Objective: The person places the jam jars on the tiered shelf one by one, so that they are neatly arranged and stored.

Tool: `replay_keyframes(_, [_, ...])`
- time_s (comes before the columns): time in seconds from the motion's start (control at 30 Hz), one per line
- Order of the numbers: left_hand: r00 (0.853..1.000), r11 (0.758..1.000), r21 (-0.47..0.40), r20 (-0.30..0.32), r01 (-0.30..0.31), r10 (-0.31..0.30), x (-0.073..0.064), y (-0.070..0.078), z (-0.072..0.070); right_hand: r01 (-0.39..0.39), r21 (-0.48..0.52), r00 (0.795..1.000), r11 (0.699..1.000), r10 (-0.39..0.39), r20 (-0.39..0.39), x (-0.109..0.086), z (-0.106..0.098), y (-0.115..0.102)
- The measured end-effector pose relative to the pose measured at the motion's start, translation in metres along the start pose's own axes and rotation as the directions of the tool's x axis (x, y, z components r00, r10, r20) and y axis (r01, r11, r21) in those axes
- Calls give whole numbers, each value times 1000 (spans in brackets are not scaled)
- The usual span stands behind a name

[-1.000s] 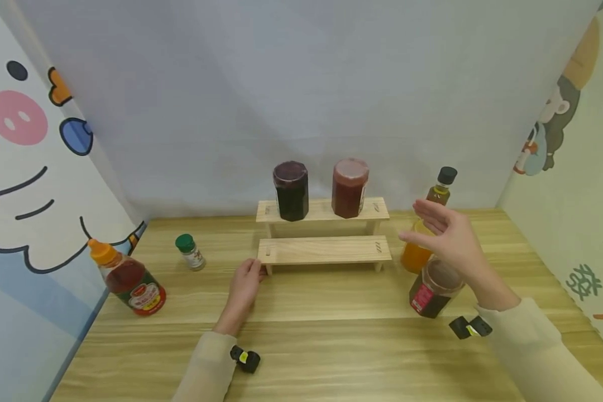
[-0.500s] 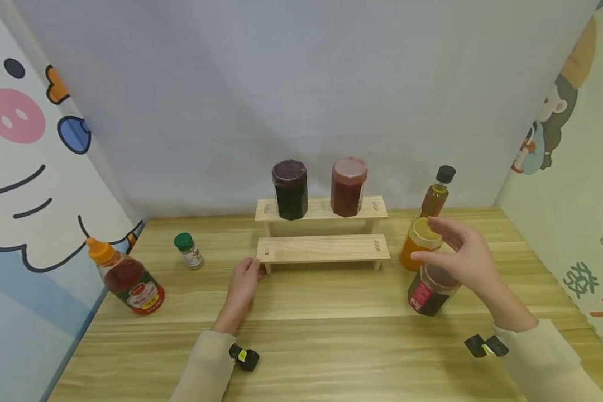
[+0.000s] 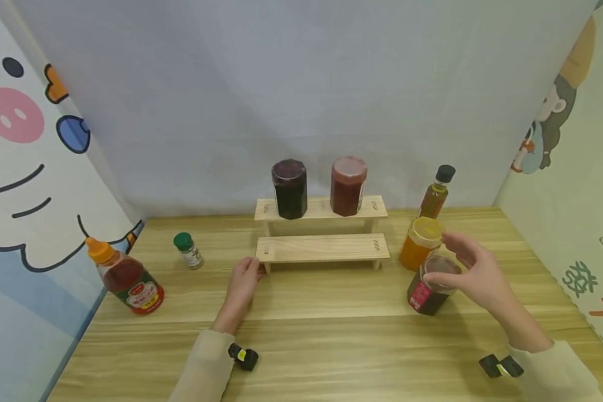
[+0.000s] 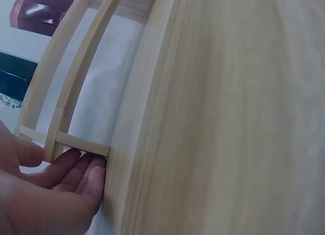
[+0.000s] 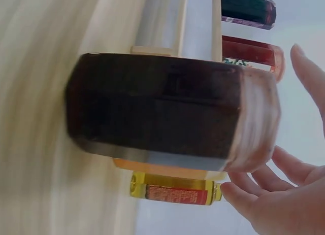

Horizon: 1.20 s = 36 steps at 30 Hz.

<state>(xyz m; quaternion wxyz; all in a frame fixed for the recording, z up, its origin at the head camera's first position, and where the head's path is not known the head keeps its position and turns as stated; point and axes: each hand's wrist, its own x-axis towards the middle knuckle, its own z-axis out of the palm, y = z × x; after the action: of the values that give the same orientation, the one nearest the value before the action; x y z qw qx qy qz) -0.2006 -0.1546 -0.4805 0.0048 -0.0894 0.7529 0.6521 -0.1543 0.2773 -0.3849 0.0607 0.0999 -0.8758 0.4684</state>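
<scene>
Right hand (image 3: 482,279): spread about dark jar (image 3: 428,296), near right. Left hand (image 3: 243,280): pinching wooden rack (image 3: 323,249), left end; fingers (image 4: 60,169) below shelf, clear only from left wrist.

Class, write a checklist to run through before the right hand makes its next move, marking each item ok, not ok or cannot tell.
1. Left hand holds the left end of the wooden rack: ok.
2. Right hand has a firm grip on the dark jar with the pink label: not ok; its thumb is apart from the lid in the right wrist view.
3. That jar stands upright on the table: ok.
4. Purple jar and red jar stand upright on the upper step: ok.
5. Gap between the dark jar and the orange jar behind it: cannot tell.
6. Lid screwed tight: cannot tell.
</scene>
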Motion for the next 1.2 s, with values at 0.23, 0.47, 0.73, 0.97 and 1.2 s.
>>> replay_keyframes(0.23, [1000,1000,14,-5,-5,5,-1,3,0,-34,-16,999,999,35,14,-11,1,9])
replay_keyframes(0.47, [1000,1000,22,-11,-7,7,-2,3,0,-79,23,997,997,78,28,-19,4,21])
replay_keyframes(0.73, [1000,1000,22,-4,-10,10,-2,0,0,-107,52,994,993,106,13,-28,9,33])
replay_keyframes(0.97, [1000,1000,24,1,-13,13,-2,0,-2,-141,96,989,985,136,54,-32,13,44])
replay_keyframes(1.2, [1000,1000,14,-2,-9,9,-1,0,-1,-90,93,995,992,86,43,-33,21,52])
